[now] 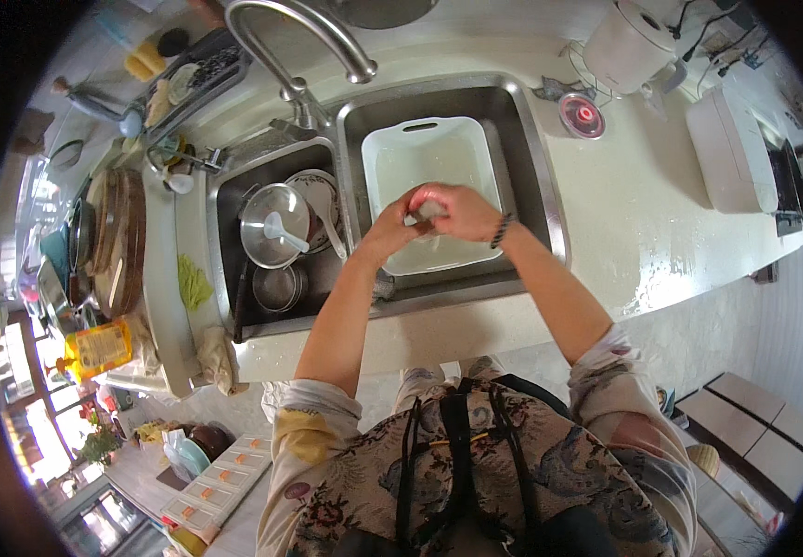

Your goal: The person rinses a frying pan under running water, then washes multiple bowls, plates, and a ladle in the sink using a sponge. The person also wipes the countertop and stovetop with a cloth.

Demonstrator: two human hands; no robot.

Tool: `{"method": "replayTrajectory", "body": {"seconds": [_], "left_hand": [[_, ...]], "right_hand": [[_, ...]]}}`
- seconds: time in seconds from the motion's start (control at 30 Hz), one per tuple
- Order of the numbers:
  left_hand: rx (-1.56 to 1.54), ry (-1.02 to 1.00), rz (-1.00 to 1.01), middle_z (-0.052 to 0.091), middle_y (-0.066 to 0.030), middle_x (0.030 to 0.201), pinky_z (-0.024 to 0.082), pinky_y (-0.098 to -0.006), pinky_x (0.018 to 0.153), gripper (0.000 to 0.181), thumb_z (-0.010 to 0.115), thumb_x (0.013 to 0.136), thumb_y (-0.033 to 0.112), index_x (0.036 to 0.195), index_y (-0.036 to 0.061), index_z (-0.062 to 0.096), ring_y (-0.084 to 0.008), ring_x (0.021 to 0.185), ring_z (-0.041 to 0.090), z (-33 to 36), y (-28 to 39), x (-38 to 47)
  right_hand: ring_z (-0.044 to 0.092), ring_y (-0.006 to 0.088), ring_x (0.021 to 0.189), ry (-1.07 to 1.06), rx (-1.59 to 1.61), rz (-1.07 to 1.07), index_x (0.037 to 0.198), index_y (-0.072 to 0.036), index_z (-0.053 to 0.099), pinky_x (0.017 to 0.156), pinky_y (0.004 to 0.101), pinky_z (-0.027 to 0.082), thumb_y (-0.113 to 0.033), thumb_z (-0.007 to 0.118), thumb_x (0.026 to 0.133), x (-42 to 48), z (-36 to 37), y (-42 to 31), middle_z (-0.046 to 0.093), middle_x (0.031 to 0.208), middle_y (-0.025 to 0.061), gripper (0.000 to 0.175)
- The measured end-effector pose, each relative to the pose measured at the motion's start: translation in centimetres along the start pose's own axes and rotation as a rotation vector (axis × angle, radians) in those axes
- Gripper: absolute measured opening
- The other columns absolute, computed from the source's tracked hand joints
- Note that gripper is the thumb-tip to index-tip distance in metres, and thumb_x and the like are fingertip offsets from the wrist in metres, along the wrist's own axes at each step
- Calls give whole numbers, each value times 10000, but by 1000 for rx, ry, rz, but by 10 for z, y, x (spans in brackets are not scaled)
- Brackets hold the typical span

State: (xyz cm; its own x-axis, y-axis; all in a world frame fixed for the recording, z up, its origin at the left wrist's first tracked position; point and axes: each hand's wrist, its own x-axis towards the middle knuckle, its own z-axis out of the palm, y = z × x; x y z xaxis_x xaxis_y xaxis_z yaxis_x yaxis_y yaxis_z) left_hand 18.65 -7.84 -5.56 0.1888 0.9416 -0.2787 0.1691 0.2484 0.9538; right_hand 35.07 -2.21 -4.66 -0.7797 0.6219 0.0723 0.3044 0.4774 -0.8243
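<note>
Both hands meet over a white plastic basin (pixel 387 146) that stands in the right bowl of the steel sink. My left hand (pixel 389 233) and my right hand (pixel 470 214) curl around a small pale thing (pixel 432 209). Fingers cover most of it, and its kind cannot be made out. Whitish, slightly cloudy water (pixel 412 163) lies in the basin. A dark beaded bracelet (pixel 503 230) circles my right wrist.
In the left bowl (pixel 332 299) sit a metal bowl (pixel 262 216) with a white spoon (pixel 286 233), patterned plates (pixel 328 184) and a small pot (pixel 277 289). A faucet (pixel 325 35) arches above. A green leaf (pixel 194 282) lies left; a round lidded container (pixel 581 115) stands right.
</note>
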Motion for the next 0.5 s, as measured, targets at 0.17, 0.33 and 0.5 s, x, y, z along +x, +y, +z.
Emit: {"method": "replayTrajectory", "body": {"seconds": [0.17,0.33,0.5], "left_hand": [[-150,36,127,570,-4,898,382,-274,792,252,631,758,226,944,69,565,-113,853,511,-30,30,3],[-716,148,-162,527,-13,1026,385,-338,813,330,481,847,369,1060,117,492,-151,981,485,0,28,10],[-1093,129,-11,469,-28,1121,385,-348,814,419,363,879,432,1154,119,416,-175,1038,440,42,25,26]], "right_hand": [[530,139,775,139,330,26,1038,-46,518,706,252,441,-14,509,701,0,-66,-66,561,907,65,339],[528,110,786,281,143,-136,1026,-36,538,703,234,446,31,488,713,9,-78,-99,563,934,57,324],[558,141,749,275,184,-71,917,-54,571,661,256,464,-5,486,711,-2,-68,-116,554,895,63,229]]}}
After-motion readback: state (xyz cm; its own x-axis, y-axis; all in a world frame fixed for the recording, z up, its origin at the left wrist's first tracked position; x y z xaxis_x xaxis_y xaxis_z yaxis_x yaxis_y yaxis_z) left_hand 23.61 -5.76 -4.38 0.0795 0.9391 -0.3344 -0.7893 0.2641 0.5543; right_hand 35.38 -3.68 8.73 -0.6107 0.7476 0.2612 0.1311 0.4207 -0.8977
